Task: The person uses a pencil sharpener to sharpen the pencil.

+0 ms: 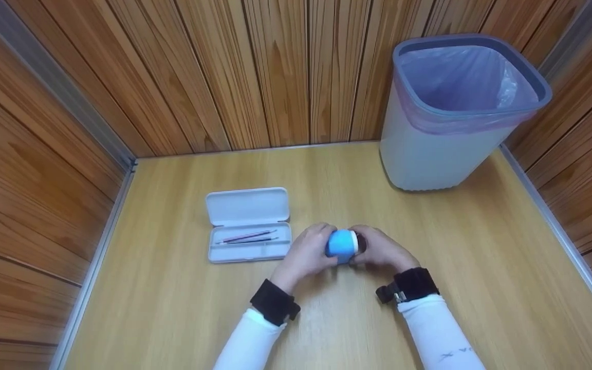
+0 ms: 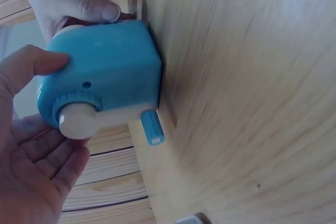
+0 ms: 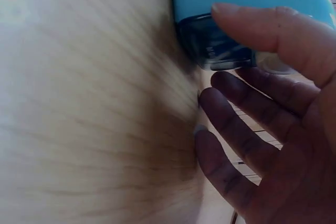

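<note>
A blue hand-crank pencil sharpener (image 1: pixel 340 244) sits on the wooden table between both hands. My left hand (image 1: pixel 306 253) holds it from the crank side, with the thumb (image 2: pixel 47 60) on its blue body and the other fingers around its far side. In the left wrist view the white crank (image 2: pixel 79 120) with its blue handle (image 2: pixel 152 127) faces this hand. From the opposite side my right hand (image 1: pixel 382 250) grips it, thumb (image 3: pixel 252 24) against the dark see-through drawer (image 3: pixel 215 45) and fingers curved at the far side.
Left of the hands lies an open white pencil case (image 1: pixel 247 207), its lid tipped back, with a few thin pencils (image 1: pixel 247 238) inside. A lined waste bin (image 1: pixel 429 154) stands at the back right. Wood-panelled walls (image 1: pixel 275 72) enclose the table at the back and sides.
</note>
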`<state>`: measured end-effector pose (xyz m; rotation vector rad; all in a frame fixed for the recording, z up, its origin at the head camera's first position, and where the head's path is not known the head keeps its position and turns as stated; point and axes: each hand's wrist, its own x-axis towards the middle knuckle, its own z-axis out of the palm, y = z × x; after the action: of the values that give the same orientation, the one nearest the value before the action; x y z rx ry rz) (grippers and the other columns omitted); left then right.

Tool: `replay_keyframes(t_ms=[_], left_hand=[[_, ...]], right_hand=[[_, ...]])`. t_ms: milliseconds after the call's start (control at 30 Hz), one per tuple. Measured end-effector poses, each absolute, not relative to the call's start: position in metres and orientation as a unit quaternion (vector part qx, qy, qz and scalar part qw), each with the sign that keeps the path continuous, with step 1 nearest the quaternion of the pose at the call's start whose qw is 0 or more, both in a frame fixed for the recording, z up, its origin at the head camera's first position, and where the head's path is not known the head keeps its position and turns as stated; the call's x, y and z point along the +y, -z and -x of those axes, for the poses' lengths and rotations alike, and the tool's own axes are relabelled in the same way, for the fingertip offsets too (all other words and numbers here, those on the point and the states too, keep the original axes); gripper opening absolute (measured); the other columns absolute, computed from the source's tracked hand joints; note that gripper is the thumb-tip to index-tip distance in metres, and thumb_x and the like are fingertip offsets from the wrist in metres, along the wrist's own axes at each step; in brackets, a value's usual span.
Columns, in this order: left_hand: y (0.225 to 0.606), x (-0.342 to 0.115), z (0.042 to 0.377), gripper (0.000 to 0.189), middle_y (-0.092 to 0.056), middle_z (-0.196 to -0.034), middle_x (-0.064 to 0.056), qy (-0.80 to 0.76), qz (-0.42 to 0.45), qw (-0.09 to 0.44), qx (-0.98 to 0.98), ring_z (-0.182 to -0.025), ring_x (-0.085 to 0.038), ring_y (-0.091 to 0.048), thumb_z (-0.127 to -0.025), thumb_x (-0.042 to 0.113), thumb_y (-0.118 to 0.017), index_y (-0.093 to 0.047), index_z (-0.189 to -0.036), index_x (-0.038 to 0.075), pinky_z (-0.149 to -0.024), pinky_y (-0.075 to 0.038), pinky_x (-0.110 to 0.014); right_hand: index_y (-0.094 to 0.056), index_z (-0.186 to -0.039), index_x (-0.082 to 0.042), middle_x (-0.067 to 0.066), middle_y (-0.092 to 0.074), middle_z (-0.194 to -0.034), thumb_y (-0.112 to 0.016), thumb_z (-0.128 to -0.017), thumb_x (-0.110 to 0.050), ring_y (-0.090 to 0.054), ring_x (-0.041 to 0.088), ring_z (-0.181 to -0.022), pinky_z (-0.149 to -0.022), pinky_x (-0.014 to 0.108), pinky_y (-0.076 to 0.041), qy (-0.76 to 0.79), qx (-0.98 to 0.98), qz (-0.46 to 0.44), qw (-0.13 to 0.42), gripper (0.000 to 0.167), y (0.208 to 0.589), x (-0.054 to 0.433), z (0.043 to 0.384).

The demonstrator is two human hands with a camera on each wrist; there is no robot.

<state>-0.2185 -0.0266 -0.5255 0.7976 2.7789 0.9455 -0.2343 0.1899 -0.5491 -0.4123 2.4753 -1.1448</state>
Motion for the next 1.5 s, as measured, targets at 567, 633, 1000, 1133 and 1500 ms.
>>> replay_keyframes(t_ms=[567, 633, 1000, 1133, 1500], left_hand=[[0.5278, -0.0223, 0.2148, 0.055, -0.064, -0.112, -0.01, -0.262, -0.27, -0.016, 0.926, -0.104, -0.024, -0.061, -0.075, 0.024, -0.086, -0.063, -0.119, 0.002, -0.093, -0.05, -0.036], [0.5275, -0.0225, 0.2147, 0.055, -0.064, -0.112, -0.01, -0.26, -0.269, -0.015, 0.927, -0.104, -0.024, -0.061, -0.075, 0.024, -0.086, -0.063, -0.119, 0.002, -0.093, -0.05, -0.036], [0.5268, -0.0226, 0.2145, 0.055, -0.064, -0.111, -0.01, -0.251, -0.266, -0.017, 0.93, -0.103, -0.023, -0.061, -0.076, 0.028, -0.085, -0.063, -0.119, 0.003, -0.093, -0.05, -0.036], [0.5268, -0.0233, 0.2136, 0.055, -0.064, -0.111, -0.01, -0.253, -0.268, -0.018, 0.93, -0.103, -0.023, -0.061, -0.076, 0.028, -0.085, -0.063, -0.12, 0.003, -0.093, -0.05, -0.036], [0.5285, -0.0284, 0.2145, 0.054, -0.064, -0.114, -0.011, -0.266, -0.268, -0.009, 0.926, -0.105, -0.024, -0.062, -0.077, 0.025, -0.085, -0.062, -0.122, 0.003, -0.092, -0.051, -0.036]], right_hand=[[-0.064, -0.114, -0.019, -0.005, -0.064, -0.103, -0.087, -0.07, -0.003, -0.056, 0.023, -0.095, -0.097, 0.05, -0.044, 0.399, 0.883, 0.153, 0.195, 0.052, 0.5464, 0.1868, 0.2357], [-0.064, -0.114, -0.021, -0.005, -0.064, -0.103, -0.087, -0.07, -0.004, -0.056, 0.022, -0.096, -0.098, 0.049, -0.044, 0.398, 0.883, 0.149, 0.198, 0.052, 0.5468, 0.1871, 0.2358], [-0.064, -0.116, -0.02, -0.006, -0.063, -0.108, -0.086, -0.068, -0.002, -0.055, 0.022, -0.101, -0.101, 0.052, -0.041, 0.397, 0.884, 0.159, 0.187, 0.056, 0.5482, 0.1896, 0.2391], [-0.064, -0.116, -0.021, -0.006, -0.062, -0.11, -0.087, -0.068, -0.002, -0.055, 0.023, -0.104, -0.102, 0.053, -0.039, 0.403, 0.883, 0.154, 0.187, 0.057, 0.5488, 0.1902, 0.2396], [-0.062, -0.12, -0.019, -0.005, -0.062, -0.113, -0.087, -0.066, -0.004, -0.054, 0.021, -0.104, -0.1, 0.048, -0.043, 0.399, 0.88, 0.187, 0.179, 0.06, 0.5494, 0.1914, 0.2401]])
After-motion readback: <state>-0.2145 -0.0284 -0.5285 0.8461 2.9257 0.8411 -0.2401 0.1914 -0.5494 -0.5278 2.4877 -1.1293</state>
